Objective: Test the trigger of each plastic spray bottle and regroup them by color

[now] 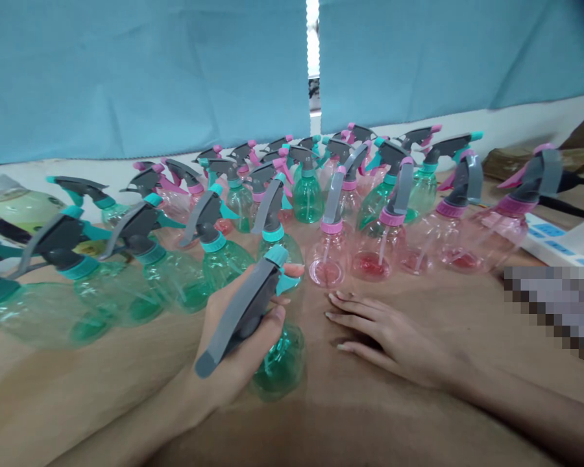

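My left hand [233, 337] is wrapped round the neck of a green spray bottle [279, 363] with a grey trigger and teal nozzle, held upright near the table's front middle. My index finger reaches up to the teal nozzle tip. My right hand [384, 331] lies flat on the brown table [418, 428] just right of that bottle, fingers stretched out toward the left, holding nothing. Behind both hands stand several green spray bottles [219, 259] on the left and several pink spray bottles [370, 253] on the right.
More green and pink bottles crowd the table's back up to a white sill and blue curtains [146, 71]. A white power strip [564, 243] lies at the right edge. A pale round object [22, 207] sits at far left.
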`<state>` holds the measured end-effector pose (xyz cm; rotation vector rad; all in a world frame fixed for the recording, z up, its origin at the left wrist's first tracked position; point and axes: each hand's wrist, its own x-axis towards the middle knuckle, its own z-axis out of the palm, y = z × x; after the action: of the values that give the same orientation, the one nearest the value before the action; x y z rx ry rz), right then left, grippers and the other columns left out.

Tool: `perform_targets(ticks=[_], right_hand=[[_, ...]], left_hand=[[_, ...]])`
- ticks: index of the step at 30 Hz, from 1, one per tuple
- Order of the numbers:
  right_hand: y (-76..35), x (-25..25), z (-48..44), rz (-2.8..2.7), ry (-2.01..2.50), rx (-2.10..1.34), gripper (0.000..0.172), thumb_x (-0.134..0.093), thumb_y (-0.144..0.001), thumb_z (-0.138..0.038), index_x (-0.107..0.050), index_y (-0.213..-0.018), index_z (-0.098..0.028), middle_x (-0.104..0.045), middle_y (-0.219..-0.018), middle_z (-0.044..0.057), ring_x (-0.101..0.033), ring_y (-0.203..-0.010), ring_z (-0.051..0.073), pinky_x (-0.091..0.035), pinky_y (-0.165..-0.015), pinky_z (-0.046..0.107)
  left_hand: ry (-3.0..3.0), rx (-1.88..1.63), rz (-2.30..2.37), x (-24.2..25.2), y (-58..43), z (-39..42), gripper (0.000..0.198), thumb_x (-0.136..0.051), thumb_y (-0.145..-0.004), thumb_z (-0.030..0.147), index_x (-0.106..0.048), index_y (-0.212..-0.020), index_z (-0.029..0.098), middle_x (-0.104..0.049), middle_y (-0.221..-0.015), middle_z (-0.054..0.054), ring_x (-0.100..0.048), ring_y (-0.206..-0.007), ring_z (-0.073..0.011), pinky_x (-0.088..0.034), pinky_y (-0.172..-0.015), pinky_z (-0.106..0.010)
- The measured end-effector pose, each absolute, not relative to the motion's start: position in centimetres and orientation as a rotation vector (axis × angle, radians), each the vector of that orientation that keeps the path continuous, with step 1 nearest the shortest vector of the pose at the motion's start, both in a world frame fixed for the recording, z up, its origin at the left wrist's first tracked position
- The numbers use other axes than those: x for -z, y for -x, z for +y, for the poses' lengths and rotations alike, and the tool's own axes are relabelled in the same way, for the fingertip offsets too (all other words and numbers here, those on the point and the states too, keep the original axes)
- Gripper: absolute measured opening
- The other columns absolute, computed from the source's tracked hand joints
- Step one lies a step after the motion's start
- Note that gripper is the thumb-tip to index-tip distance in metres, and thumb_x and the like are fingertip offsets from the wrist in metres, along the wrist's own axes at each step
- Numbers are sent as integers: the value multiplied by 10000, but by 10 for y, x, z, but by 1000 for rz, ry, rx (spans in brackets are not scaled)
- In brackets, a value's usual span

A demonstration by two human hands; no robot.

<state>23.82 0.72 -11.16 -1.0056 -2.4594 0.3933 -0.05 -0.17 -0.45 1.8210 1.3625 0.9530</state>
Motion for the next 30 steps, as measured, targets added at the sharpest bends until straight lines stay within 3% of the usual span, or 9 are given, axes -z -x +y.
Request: perform_targets(ticks=[3,12,18,24,30], right_hand=[[-238,112,7,-2462,1006,-391,446,-515,-927,-403,-500,-1347,-253,-484,-1416,52,-410,-1324,238,-373,-1081,441],[-238,112,7,-2464,1009,-386,441,-514,-927,-404,-509,-1340,-249,-489,-1412,56,-424,-1314,239,-381,-1075,443],[-238,110,6,-2460,1019,-384,434,-514,-927,-397,-514,-1336,-251,-497,-1405,60,-433,-1307,242,-380,-1075,447],[-238,112,7,-2506,1017,-337,437,-487,-939,-409,-514,-1335,-225,-471,-1425,63,-416,-1320,232,-375,-1081,434],[-238,113,8,-2515,1017,-330,441,-484,-940,-411,-515,-1334,-215,-465,-1430,67,-413,-1322,235,-380,-1078,441]], left_hand=[[-1825,-958,1357,5,0,-1,412,-549,-712,268,-619,-1118,256,-688,-797,-10,-624,-617,-175,-522,-569,-281],[-1838,-953,1367,-3,-3,-3,322,-532,-717,236,-633,-1021,270,-694,-869,3,-649,-747,-190,-534,-735,-303],[-1848,-944,1413,-1,-2,-3,285,-526,-729,268,-626,-995,264,-581,-591,35,-537,-518,-174,-456,-521,-295],[-1914,-921,1411,1,1,-3,197,-514,-751,275,-643,-899,268,-604,-677,19,-535,-545,-160,-460,-566,-305],[-1953,-935,1335,-2,2,-1,80,-511,-732,283,-564,-788,258,-625,-723,8,-555,-591,-173,-466,-567,-307]])
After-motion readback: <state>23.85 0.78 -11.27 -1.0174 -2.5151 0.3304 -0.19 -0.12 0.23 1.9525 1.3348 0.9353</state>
